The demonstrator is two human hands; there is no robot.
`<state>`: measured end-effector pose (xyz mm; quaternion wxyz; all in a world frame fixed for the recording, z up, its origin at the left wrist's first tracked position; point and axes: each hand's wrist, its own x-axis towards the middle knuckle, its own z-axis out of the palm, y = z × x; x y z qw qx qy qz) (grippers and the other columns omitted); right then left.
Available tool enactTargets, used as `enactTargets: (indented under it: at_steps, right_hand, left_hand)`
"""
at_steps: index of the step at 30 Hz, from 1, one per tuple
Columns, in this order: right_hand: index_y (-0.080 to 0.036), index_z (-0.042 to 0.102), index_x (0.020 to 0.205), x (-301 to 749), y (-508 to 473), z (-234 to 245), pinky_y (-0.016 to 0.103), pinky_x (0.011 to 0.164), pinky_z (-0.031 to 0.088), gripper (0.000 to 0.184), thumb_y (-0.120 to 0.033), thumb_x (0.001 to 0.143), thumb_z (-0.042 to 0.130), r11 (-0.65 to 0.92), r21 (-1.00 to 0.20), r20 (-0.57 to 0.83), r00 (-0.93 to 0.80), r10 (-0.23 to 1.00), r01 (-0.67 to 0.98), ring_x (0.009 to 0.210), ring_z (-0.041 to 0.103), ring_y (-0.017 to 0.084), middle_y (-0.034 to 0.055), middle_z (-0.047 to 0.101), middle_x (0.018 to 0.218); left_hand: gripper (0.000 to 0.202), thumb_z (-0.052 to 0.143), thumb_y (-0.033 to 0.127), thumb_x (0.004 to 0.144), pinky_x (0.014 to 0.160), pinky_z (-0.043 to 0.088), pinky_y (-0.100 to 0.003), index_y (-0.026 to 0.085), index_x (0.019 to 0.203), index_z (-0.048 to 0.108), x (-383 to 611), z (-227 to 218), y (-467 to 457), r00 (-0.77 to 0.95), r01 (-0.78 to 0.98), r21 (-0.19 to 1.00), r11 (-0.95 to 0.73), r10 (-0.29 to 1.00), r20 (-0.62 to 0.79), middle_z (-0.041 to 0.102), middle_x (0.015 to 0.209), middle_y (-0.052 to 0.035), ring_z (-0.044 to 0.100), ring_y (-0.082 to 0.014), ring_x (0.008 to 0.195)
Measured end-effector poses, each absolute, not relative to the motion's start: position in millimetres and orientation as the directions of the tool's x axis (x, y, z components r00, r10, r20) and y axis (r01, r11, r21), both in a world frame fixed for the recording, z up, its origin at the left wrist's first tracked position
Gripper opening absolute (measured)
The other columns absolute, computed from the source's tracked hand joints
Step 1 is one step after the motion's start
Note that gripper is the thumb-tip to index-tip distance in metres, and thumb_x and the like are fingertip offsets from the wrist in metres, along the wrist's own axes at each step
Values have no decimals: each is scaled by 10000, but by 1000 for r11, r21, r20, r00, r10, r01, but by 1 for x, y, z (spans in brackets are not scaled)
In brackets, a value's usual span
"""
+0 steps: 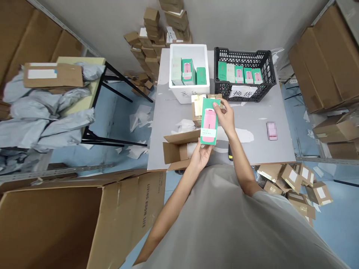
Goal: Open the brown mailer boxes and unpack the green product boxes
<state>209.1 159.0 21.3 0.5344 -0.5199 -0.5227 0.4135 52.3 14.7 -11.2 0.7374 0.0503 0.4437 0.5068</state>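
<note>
A green box with a pink device pictured on its front (209,125) is held up over the grey table (269,108). My left hand (201,155) grips its bottom end from below. At its upper right edge, my right hand (225,117) has the thumb pressed on the front; the other fingers are partly hidden behind. Under and left of the green box stands an open cardboard box (172,152) with its flaps spread. Behind the green box is a smaller brown carton (196,106), partly covered by it.
At the table's back stand a white bin (188,91) and a black crate (245,91), both holding green boxes. A pink item (272,130) lies at the right. Left are a side table with grey parcels (42,123) and a large open carton (126,216). Small cartons (294,179) lie at right.
</note>
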Motion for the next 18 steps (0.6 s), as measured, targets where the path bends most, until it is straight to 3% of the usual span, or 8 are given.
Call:
enactTargets:
  at_steps: [3,6,9,11,15,18]
  right_hand:
    - [-320,752,1567,216,158,17,571,1330,602,698,-803,1063,757,125,-979,143,105,984,159,1664,625,356,120,694,1735]
    - [-310,725,1639,222,158,9,587,1369,569,756,-772,1044,790,96,-980,119,129,984,172,1721,576,364,133,651,1801]
    - [-252,756,1602,225,158,0,564,1345,597,781,-766,1016,805,19,-996,31,131,991,91,1646,659,375,173,724,1724]
    - [-233,767,1591,223,157,-5,549,1314,626,816,-773,983,827,-32,-999,-29,124,992,28,1562,733,378,185,743,1704]
    - [-241,762,1631,213,149,-15,568,1365,586,890,-827,964,814,-78,-997,-80,128,989,-17,1591,724,378,174,679,1790]
    - [-252,790,1619,205,140,-24,570,1345,617,894,-867,970,784,-127,-991,-129,71,989,-32,1620,704,385,151,687,1787]
  left_hand:
    - [594,936,561,1029,1101,762,-446,286,1518,739,52,-19,19,164,-690,480,541,763,-625,853,1398,-125,829,-386,1412]
    - [563,929,601,1025,1154,738,-460,251,1439,776,46,-23,23,228,-660,469,588,751,-620,870,1369,-141,847,-383,1383]
    - [629,952,684,977,1190,713,-529,235,1385,786,40,-21,29,276,-600,521,607,768,-577,880,1362,-158,853,-392,1360]
    - [675,1026,647,909,1147,726,-547,237,1385,777,36,-18,36,273,-550,593,588,798,-538,877,1384,-154,866,-387,1307]
    - [764,1113,526,823,994,757,-446,280,1436,730,29,-9,58,165,-467,720,514,850,-500,880,1331,-93,891,-298,1116]
    - [800,1112,535,828,997,751,-415,305,1476,702,22,-7,89,89,-460,767,447,883,-461,873,1327,-77,884,-275,1128]
